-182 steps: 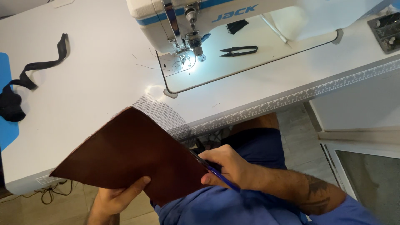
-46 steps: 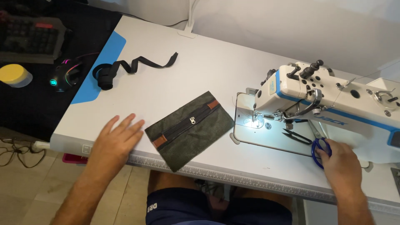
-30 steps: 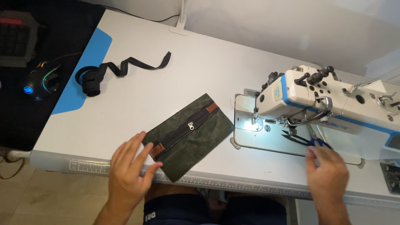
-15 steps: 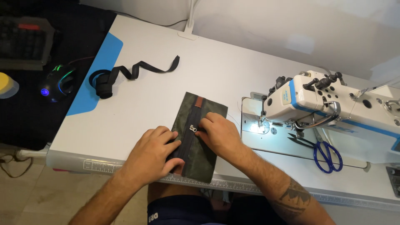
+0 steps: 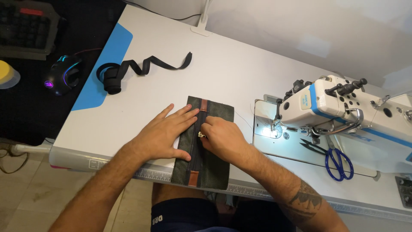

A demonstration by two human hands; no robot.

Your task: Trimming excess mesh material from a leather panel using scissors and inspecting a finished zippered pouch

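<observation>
The pouch [image 5: 204, 144] lies flat on the tabletop [image 5: 240, 68], its near end at the front edge; the left hand [image 5: 165, 133] presses open-palmed on its left half; the right hand [image 5: 223, 137] pinches the zipper pull [image 5: 200, 135] at mid-length; a black strap [image 5: 137, 68] lies well apart, far left; scissors [image 5: 339, 161] rest right, beside the sewing machine [image 5: 343, 107]; bare tabletop lies beyond the pouch.

Small pale rectangular label [image 5: 305, 101] on the sewing machine's [image 5: 343, 107] white head, beside a blue stripe
</observation>
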